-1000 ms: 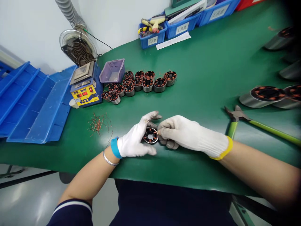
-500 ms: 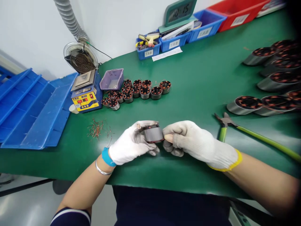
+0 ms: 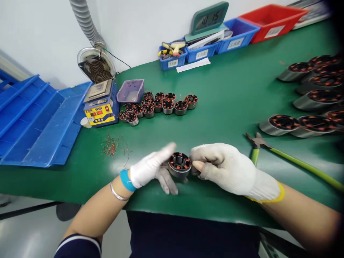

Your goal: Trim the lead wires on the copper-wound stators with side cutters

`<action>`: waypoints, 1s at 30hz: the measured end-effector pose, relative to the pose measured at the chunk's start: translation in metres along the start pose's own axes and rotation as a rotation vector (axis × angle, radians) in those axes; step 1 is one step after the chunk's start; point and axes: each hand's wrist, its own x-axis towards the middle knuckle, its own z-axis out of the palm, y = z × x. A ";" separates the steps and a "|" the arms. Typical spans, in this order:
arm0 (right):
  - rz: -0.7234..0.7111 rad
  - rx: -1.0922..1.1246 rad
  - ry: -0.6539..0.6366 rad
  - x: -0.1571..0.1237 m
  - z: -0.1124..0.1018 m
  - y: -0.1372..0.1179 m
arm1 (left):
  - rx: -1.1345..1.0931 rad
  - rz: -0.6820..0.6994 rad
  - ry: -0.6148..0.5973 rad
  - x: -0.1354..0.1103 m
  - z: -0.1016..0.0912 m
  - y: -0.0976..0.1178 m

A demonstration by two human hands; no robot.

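A motor stator [image 3: 180, 171], a steel ring with copper windings inside, sits between my hands with its wound face tilted up toward me. My left hand [image 3: 150, 168], in a white glove, is spread at its left side, thumb raised and fingers apart; a grey fingertip shows under the ring. At the ring's right edge, my gloved right hand [image 3: 223, 166] has its bare-tipped thumb pressed to curled fingers, gripping the rim; any wire in the pinch is hidden. Green-handled cutters [image 3: 259, 141] lie open to the right. Copper wire scraps [image 3: 110, 147] are scattered to the left.
Several stators [image 3: 158, 104] stand in a group beyond my hands, others [image 3: 283, 123] at right. A purple bin [image 3: 131, 89] adjoins a yellow-faced heater unit [image 3: 101, 116]. Blue trays [image 3: 48, 129] lie far left; blue bins [image 3: 201, 54] and a red bin [image 3: 272, 21] line the back.
The stator has turned from showing its steel side to showing its wound face. My left hand has loosened from around it and spread its fingers. My right hand stays at its right edge.
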 end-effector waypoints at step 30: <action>-0.100 -0.461 0.243 -0.001 -0.005 0.007 | 1.104 1.065 0.578 0.012 -0.002 -0.013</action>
